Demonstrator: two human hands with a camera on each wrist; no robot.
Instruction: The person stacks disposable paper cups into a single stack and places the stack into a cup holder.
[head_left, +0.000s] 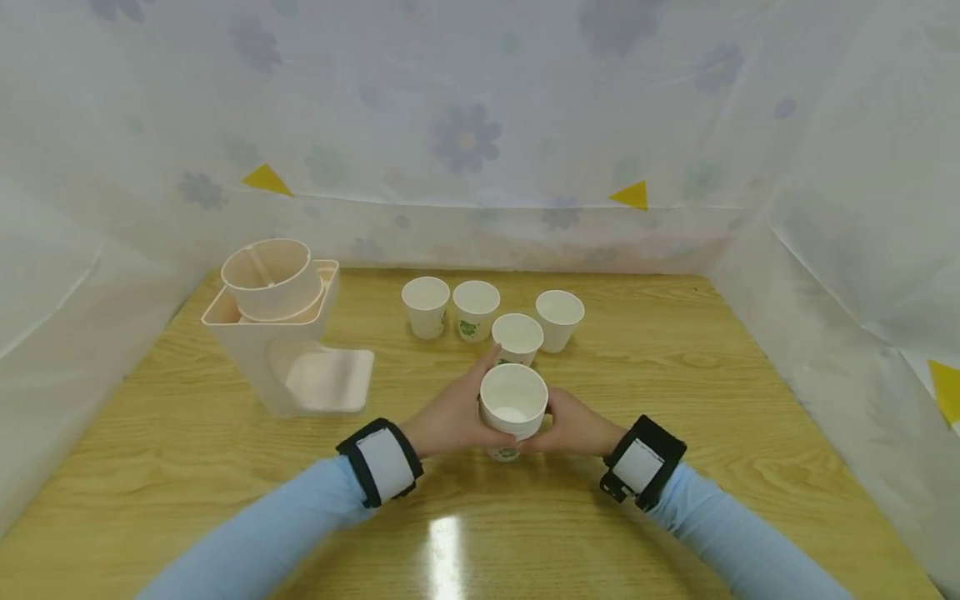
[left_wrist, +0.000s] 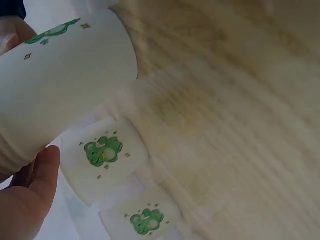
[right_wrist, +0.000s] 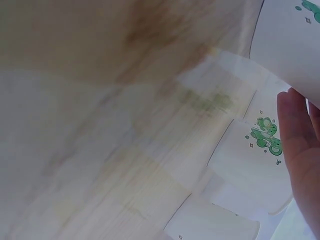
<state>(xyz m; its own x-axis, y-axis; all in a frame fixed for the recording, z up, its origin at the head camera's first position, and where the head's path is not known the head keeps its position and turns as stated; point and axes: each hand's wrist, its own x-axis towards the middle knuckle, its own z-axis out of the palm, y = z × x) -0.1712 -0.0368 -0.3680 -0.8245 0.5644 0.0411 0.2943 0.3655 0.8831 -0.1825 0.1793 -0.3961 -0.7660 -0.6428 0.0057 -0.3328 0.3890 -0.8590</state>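
Note:
Between my two hands is a stack of white paper cups (head_left: 513, 400), several rims nested together, mouth up, with a green cartoon print low on the side. My left hand (head_left: 453, 412) grips it from the left, thumb at the front. From the right, my right hand (head_left: 576, 425) holds the same stack with curled fingers. Just behind stands a single paper cup (head_left: 517, 335). In the left wrist view the stack (left_wrist: 65, 85) shows its layered rims by the left fingers (left_wrist: 47, 172). The right wrist view catches only part of the stack (right_wrist: 287, 45) above the right fingers (right_wrist: 290, 117).
Farther back on the wooden table (head_left: 675, 358) stand more upright paper cups: one cup (head_left: 426, 310) at left, another cup (head_left: 476, 310) beside it, and a cup (head_left: 558, 321) at right. A cream plastic dispenser-like device (head_left: 270, 350) with a round top stands left. Patterned sheeting (head_left: 465, 142) encloses the table.

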